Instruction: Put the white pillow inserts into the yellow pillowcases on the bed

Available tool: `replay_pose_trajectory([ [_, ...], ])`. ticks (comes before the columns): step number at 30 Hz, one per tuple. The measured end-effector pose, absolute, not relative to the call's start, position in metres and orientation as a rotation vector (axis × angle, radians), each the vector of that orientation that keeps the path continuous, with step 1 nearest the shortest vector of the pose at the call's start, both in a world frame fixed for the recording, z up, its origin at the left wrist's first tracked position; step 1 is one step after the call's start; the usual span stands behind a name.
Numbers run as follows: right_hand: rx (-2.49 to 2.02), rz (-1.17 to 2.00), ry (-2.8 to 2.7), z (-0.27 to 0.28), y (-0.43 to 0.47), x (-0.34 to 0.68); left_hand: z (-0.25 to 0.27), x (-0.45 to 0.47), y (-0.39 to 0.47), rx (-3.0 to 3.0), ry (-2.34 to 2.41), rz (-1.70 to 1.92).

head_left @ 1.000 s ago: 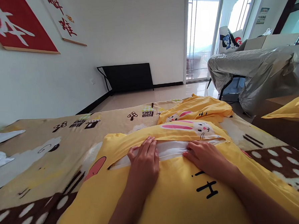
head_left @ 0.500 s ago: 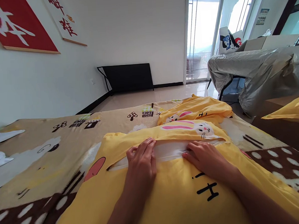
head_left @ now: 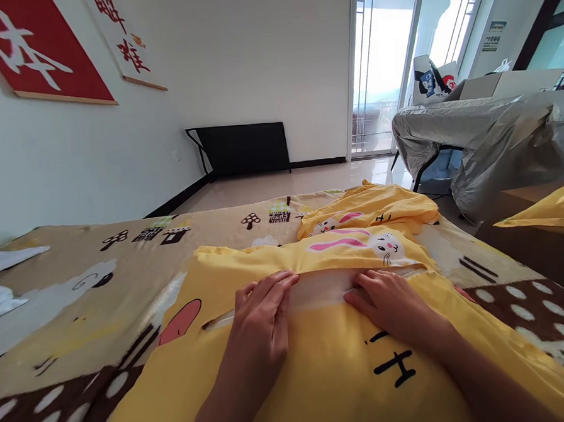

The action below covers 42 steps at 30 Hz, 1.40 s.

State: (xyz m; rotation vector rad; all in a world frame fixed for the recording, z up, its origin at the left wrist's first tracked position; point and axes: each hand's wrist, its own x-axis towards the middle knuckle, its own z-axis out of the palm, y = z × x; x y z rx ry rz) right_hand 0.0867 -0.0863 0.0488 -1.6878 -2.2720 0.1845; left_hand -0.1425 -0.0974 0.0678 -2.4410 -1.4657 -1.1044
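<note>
A yellow pillowcase (head_left: 337,365) with a rabbit print and black letters lies in front of me, its opening running from left to right. White filling, seemingly an inner pillow (head_left: 314,290), shows through the gap. My left hand (head_left: 262,319) is closed at the left part of the opening, fingertips at the far edge and thumb tucked below. At the right part my right hand (head_left: 393,303) pinches the cloth by the opening, its thumb on the near side. The exact hold of both fingertips is partly hidden by the hands.
Beneath lies a patterned beige and brown blanket (head_left: 138,275). Another crumpled yellow cloth (head_left: 380,202) with a rabbit print rests just beyond. White cloth (head_left: 3,301) lies at far left. A table under silver covering (head_left: 476,119) and a brown box (head_left: 515,236) stand at right.
My left hand has come slightly toward me along the opening, and the cloth's far edge has come with it on the left. Less white shows there. My right hand stays nearly in place.
</note>
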Motion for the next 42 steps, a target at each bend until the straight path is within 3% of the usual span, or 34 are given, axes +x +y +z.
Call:
replay_pose_trajectory([
  [7, -1.667, 0.186, -2.291, 0.052, -0.089, 0.086, 0.072, -0.142, -0.107, -2.450, -1.434, -1.316],
  [19, -1.641, 0.140, -2.283, 0.057, -0.095, 0.088, 0.085, -0.154, -0.114, -2.655, -1.472, -1.320],
  [24, -1.555, 0.003, -2.234, 0.057, -0.098, 0.090, 0.087, -0.149, -0.118, -2.643, -1.648, -1.450],
  [31, -1.051, -0.292, -1.896, 0.053, -0.097, 0.091, 0.089, -0.147, -0.121, -2.666, -1.714, -1.544],
  [42, -1.084, -0.341, -1.959, 0.048, -0.088, 0.093, 0.094, -0.147, -0.125, -2.586, -1.647, -1.467],
])
